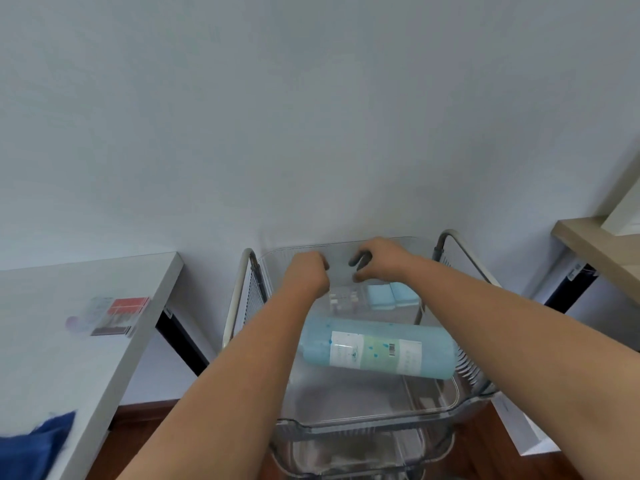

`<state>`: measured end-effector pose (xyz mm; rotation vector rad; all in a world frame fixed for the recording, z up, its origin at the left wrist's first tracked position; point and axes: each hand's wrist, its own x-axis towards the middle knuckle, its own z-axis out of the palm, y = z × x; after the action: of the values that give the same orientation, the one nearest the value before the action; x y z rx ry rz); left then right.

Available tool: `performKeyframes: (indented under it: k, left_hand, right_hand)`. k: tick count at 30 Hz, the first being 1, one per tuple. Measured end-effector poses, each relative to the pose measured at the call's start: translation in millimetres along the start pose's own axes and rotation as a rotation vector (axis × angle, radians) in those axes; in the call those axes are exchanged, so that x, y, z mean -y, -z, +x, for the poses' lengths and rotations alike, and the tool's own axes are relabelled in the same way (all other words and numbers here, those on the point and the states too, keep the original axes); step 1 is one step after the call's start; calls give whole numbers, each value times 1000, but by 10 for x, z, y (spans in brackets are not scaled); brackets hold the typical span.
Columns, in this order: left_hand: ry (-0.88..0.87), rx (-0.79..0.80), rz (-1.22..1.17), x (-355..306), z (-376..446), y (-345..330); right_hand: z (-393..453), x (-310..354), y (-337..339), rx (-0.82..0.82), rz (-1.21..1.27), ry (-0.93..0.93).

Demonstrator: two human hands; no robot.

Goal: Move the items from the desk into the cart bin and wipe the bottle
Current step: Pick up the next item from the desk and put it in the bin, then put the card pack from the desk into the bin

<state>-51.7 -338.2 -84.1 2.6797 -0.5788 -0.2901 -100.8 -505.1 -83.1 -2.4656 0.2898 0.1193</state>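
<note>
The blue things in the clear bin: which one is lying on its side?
The big blue bottle with the label, lying lengthwise nearest the camera. The two small blue pads lie flat at the far end.

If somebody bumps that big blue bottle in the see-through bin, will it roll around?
Probably a little. The blue bottle is round and lies on its side in the clear bin, so a push across it could roll it until a wall stops it. It looks full of blue liquid, so it is likely heavy. Its smooth plastic may feel slippery.
</note>
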Motion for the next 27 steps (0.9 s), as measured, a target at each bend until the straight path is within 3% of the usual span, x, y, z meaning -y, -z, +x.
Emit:
performKeyframes:
  k: [5, 12, 17, 22, 27]
  left_hand:
    - [-20, -208, -167, 38, -307, 562]
    - [-58, -414, -368, 741, -940, 1453]
    - [81, -417, -363, 1669, -1237, 1853]
    - [200, -417, -171, 2456, -1396, 1914]
    - [181, -195, -109, 2846, -1414, 1851]
  right_hand:
    - [-178, 497, 109, -146, 290, 22]
    - [-404, 1495, -68, -112, 440, 190]
    - [-454, 2093, -417, -29, 429, 285]
    - [-398, 2500, -819, 32, 333, 364]
    - [-262, 2737, -1217, 125, 154, 441]
